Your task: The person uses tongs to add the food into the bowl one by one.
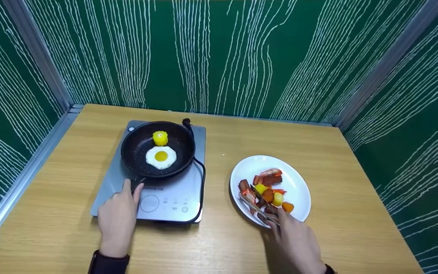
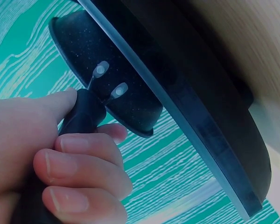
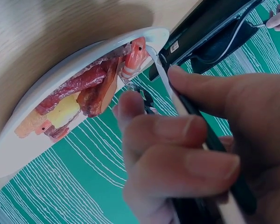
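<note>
My left hand grips the black handle of a frying pan, fingers wrapped round it in the left wrist view. Inside the pan lie a fried egg and, just behind it, a yellow corn piece. On the right, my right hand holds tongs with dark handles over the near left of a white plate. Their tips reach among the food, beside a shrimp; whether they clasp it I cannot tell. Meat pieces, corn and carrot chunks share the plate.
The pan stands on a silver induction cooker with touch controls. A black cord runs down the cooker's right side. Green panels with white lines and grey metal posts border the wooden table.
</note>
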`<state>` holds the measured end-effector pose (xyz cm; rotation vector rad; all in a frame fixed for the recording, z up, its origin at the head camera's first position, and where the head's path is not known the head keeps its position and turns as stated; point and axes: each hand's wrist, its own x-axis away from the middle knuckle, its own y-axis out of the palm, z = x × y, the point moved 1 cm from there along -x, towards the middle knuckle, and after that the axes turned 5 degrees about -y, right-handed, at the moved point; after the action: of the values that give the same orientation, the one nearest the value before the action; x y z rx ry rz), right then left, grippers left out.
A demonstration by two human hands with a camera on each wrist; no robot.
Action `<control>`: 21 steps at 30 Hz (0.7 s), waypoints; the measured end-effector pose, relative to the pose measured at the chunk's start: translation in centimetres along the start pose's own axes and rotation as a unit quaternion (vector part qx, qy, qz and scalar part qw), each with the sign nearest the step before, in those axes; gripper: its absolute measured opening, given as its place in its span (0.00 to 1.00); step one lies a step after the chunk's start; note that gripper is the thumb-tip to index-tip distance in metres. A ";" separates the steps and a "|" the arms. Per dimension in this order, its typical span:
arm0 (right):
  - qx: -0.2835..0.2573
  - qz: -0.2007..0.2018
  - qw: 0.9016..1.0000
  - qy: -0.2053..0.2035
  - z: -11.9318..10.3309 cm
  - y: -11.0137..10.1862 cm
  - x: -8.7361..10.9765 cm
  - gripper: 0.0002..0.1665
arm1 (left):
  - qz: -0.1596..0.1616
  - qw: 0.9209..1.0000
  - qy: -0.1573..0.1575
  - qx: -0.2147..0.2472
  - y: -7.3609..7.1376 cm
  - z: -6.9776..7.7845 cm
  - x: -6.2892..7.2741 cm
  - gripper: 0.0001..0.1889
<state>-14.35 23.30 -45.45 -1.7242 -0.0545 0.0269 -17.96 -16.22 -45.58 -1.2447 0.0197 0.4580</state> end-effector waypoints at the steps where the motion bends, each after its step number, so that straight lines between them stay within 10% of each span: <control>1: 0.000 -0.002 1.000 0.000 0.0 0.0 0.0 0.23 | -0.002 1.000 -0.001 0.000 0.0 0.0 0.0 0.27; 21: 0.000 0.047 0.998 -0.028 -0.1 -0.5 0.2 0.17 | 0.042 0.999 0.021 0.007 0.2 0.0 0.2 0.25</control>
<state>-14.16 23.30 -44.98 -1.7251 -0.0143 0.1451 -17.87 -16.15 -45.78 -1.2422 0.1107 0.5042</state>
